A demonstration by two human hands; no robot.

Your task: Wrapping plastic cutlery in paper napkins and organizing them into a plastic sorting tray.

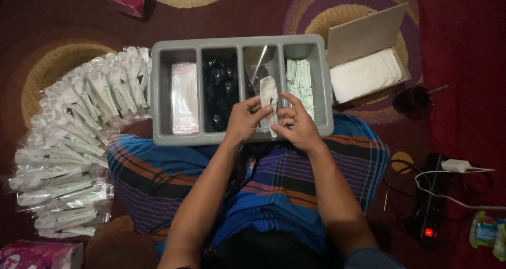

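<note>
Dark red carpet (464,47) with round tan patterns covers the floor, and the person sits on it with a grey four-compartment tray (242,41) resting across a lap wrapped in blue striped cloth (274,179). Both hands meet over the tray's third compartment from the left. The left hand (243,122) pinches the near end of a clear packet with a white spoon (268,92) between thumb and fingers; the right hand (298,125) has its fingertips pressed together on the same packet's near right edge. The packet lies lengthwise along the compartment, its long axis running away from the person, with the spoon bowl at the far end and the handle end under the fingers.

Other compartments hold flat clear sleeves (184,98), black spoons (219,92) and pale green sachets (300,84). A fan of finished packets (74,137) lies on the carpet to the left, and an open box of white napkins (366,74) sits just beside the tray's far right corner.

Judging from this, the tray is only balanced on the knees, so a leg shift could tip it and mix the contents. The thin sleeve could also tear or let the spoon slide out if the pinch loosens. A power strip (429,211) with trailing cables lies near the right knee, a snag risk.
</note>
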